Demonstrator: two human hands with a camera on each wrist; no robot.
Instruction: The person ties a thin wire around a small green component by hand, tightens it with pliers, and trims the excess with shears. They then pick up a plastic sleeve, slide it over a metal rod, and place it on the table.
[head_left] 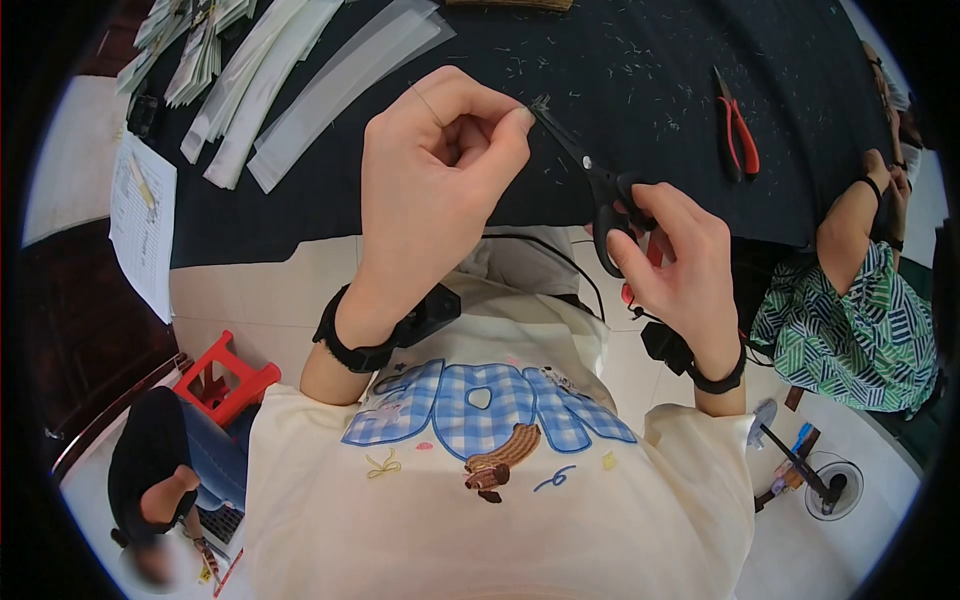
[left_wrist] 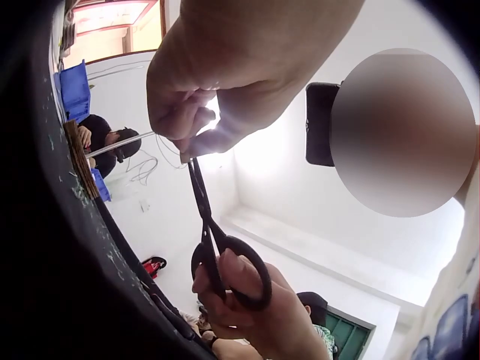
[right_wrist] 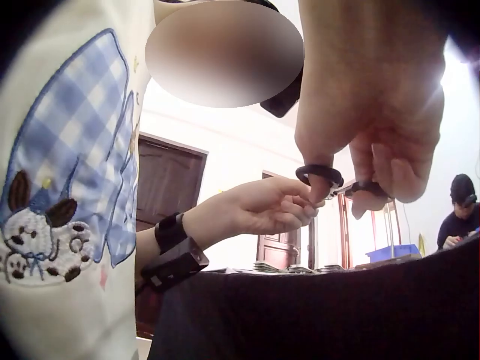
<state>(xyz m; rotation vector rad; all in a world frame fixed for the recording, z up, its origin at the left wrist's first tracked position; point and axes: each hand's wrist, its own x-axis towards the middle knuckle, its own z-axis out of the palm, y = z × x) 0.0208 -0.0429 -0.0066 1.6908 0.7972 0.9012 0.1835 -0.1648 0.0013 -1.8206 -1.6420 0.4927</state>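
Observation:
My left hand (head_left: 430,190) is raised over the near edge of the black-covered table, thumb and index finger pinched together. A fine thread-like strand (head_left: 425,102) sticks up above its knuckles. What the fingertips pinch is too small to tell; a tiny pale bit (left_wrist: 185,157) shows there in the left wrist view. My right hand (head_left: 690,270) holds black-handled scissors (head_left: 607,195), with the thumb and fingers through the loops. Their narrow blades point up and left, tips right at the left fingertips. In the right wrist view, the scissors' loop (right_wrist: 320,176) circles a finger.
Red-handled pliers (head_left: 740,140) lie on the table (head_left: 640,60) at right, among scattered short clippings. Clear plastic strips (head_left: 345,95) and stacked bundles (head_left: 195,60) lie at left, by a written sheet (head_left: 142,230). A red stool (head_left: 228,375) stands on the floor; other people sit nearby.

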